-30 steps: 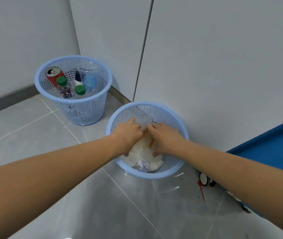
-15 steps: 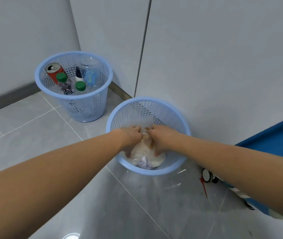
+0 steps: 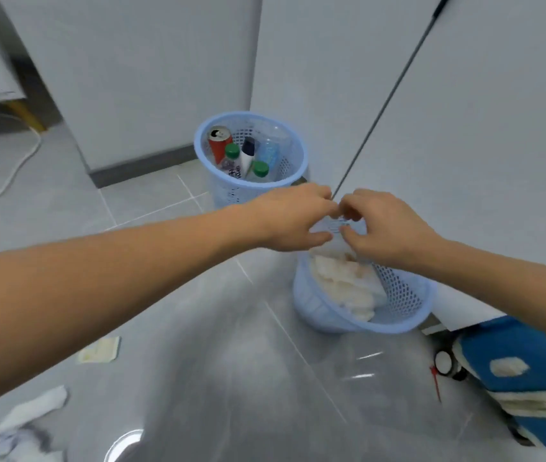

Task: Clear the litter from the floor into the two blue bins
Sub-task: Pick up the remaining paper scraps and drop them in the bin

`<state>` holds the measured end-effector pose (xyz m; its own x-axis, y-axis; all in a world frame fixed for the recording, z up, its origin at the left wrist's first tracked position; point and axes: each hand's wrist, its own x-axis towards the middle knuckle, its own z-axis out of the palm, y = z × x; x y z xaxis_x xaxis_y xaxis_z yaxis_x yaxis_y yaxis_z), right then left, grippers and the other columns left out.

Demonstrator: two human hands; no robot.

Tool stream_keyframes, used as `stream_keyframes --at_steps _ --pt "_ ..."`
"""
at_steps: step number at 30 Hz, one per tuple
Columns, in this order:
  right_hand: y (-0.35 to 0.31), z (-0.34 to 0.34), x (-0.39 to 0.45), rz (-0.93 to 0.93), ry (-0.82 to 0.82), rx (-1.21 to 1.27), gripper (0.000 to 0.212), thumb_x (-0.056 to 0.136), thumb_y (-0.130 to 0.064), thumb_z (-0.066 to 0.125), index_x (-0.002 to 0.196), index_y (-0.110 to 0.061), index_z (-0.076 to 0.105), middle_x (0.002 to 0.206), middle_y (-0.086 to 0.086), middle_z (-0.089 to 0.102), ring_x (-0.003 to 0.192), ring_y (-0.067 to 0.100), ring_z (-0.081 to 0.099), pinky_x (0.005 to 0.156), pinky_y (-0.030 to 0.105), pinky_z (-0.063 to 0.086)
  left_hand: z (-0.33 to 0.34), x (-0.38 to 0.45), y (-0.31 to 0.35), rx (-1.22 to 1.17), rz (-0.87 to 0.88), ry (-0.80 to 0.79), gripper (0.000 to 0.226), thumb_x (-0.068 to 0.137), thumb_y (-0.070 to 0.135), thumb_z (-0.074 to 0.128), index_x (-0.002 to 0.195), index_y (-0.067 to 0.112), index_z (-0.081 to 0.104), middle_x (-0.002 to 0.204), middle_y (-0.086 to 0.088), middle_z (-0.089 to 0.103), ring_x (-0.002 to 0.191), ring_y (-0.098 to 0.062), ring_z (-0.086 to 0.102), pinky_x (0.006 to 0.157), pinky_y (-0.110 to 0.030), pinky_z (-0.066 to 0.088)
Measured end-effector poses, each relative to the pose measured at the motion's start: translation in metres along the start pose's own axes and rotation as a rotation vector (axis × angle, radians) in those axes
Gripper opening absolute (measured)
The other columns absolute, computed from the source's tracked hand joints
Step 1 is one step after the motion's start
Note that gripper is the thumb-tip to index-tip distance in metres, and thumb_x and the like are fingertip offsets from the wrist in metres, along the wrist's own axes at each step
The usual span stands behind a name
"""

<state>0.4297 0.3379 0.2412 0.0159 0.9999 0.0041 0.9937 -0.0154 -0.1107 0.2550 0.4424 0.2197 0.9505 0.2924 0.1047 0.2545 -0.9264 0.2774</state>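
Note:
Two blue mesh bins stand by the white wall. The far bin (image 3: 205, 161) holds a red can (image 3: 220, 143) and several bottles. White crumpled paper (image 3: 344, 285) fills the near bin (image 3: 364, 325). Just above that bin's far rim, my left hand (image 3: 294, 218) and my right hand (image 3: 384, 228) meet fingertip to fingertip. Both pinch a thin pale wrapper (image 3: 329, 230) that hangs toward the paper. On the floor lie a yellowish square packet (image 3: 100, 350) and white crumpled tissue (image 3: 31, 411), with more blurred litter at the bottom left corner.
A blue padded object (image 3: 524, 368) with a small wheel (image 3: 444, 361) and a red stick (image 3: 435, 383) sits at the right, close to the near bin. A white cable (image 3: 15, 168) curls across the grey floor tiles at the far left.
Both hands have risen out of the near bin to just above its rim, pinching the wrapper. The view has pulled back and swung, bringing floor litter at the left into sight.

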Motion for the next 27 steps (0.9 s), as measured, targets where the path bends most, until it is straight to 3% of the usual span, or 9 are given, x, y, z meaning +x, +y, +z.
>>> stream_keyframes --at_steps 4,11,15,21,24,27 --pt "-0.09 0.006 0.05 -0.17 0.147 0.096 0.02 0.08 -0.027 0.058 0.098 -0.022 0.061 0.09 0.0 0.063 0.082 0.025 0.059 0.074 0.04 0.051 -0.046 -0.106 -0.069 -0.013 -0.152 0.199 0.031 0.096 0.041 0.057 0.12 0.022 0.063 0.112 0.003 0.059 0.103 -0.015 0.053 0.086 -0.04 0.048" --pt "-0.271 0.112 0.103 -0.485 -0.085 0.217 0.023 0.084 -0.03 0.062 0.105 -0.024 0.059 0.097 -0.004 0.058 0.088 0.02 0.059 0.083 0.043 0.052 -0.041 -0.364 -0.139 0.032 -0.623 0.265 0.026 0.099 0.037 0.057 0.118 0.022 0.064 0.107 0.004 0.062 0.096 -0.014 0.058 0.075 -0.026 0.042" --pt "-0.338 0.18 0.088 -0.571 -0.308 0.176 0.031 0.086 -0.034 0.063 0.116 -0.03 0.055 0.109 -0.006 0.051 0.095 0.02 0.059 0.084 0.043 0.053 0.014 -0.487 -0.124 -0.006 -0.883 0.236 0.033 0.095 0.047 0.053 0.116 0.024 0.064 0.105 0.005 0.063 0.095 -0.013 0.058 0.077 -0.031 0.046" --pt "-0.376 0.263 0.052 -0.611 -0.567 0.026 0.056 0.085 -0.03 0.065 0.137 -0.033 0.045 0.127 -0.002 0.04 0.111 0.027 0.046 0.087 0.041 0.05 0.101 -0.582 -0.063 -0.126 -1.143 -0.021 0.058 0.085 0.067 0.036 0.128 0.033 0.055 0.117 0.008 0.056 0.111 -0.015 0.054 0.086 -0.042 0.052" --pt "-0.381 0.286 0.05 -0.551 -0.63 -0.051 0.054 0.083 -0.027 0.066 0.131 -0.034 0.044 0.126 0.0 0.037 0.111 0.028 0.038 0.084 0.041 0.051 0.124 -0.604 -0.034 -0.158 -1.203 -0.043 0.069 0.08 0.074 0.039 0.136 0.034 0.05 0.121 0.008 0.05 0.113 -0.016 0.052 0.087 -0.041 0.052" --pt "-0.383 0.298 0.044 -0.547 -0.594 -0.014 0.041 0.085 -0.017 0.063 0.121 -0.028 0.049 0.117 0.0 0.039 0.105 0.026 0.04 0.081 0.037 0.049 0.143 -0.619 -0.019 -0.19 -1.207 0.009 0.07 0.081 0.068 0.053 0.145 0.041 0.039 0.129 0.01 0.041 0.118 -0.014 0.047 0.088 -0.04 0.053"
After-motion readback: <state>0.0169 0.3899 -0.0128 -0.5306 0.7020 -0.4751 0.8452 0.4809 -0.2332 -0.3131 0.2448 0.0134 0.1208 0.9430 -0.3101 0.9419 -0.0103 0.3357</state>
